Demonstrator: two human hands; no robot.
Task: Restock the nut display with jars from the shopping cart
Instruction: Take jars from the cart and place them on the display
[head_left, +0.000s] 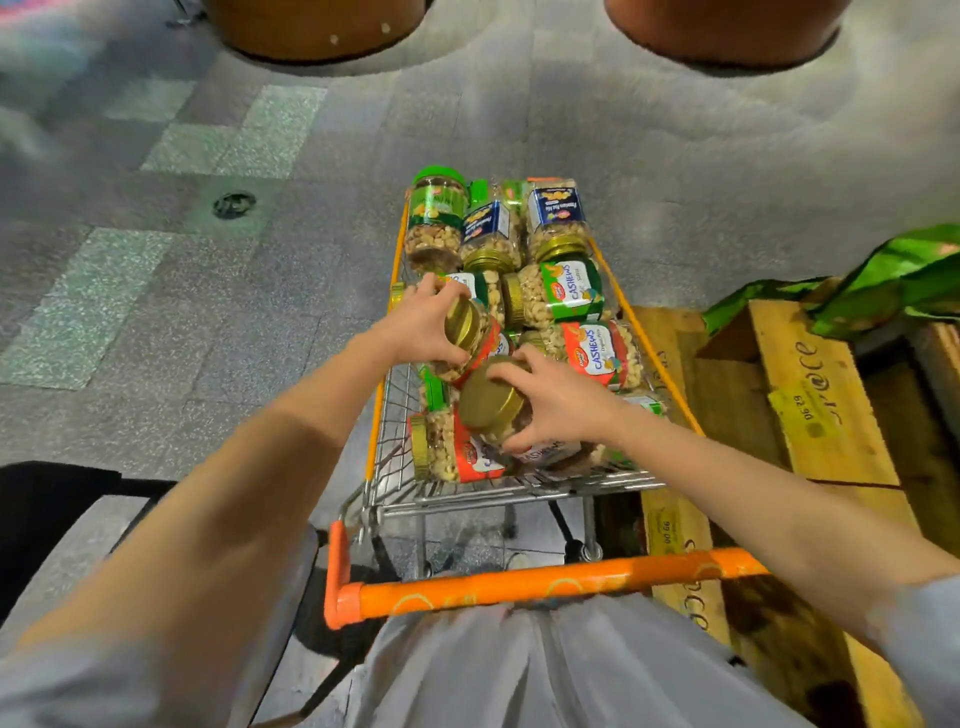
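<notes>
A wire shopping cart (395, 431) with an orange handle (540, 584) stands in front of me, filled with several clear nut jars with gold or green lids. My left hand (423, 325) grips a gold-lidded jar with a red label (470, 338) by its lid end, tilted over the cart's left side. My right hand (550, 400) grips another gold-lidded jar (493, 405) near the cart's front. More cashew jars (571, 293) lie on their sides deeper in the basket.
Wooden crates (810, 395) stand close along the cart's right side, with green wrapping (893, 280) on top. Two round brown stands (311, 26) sit far ahead on the grey tiled floor (208, 291). A dark object lies at lower left.
</notes>
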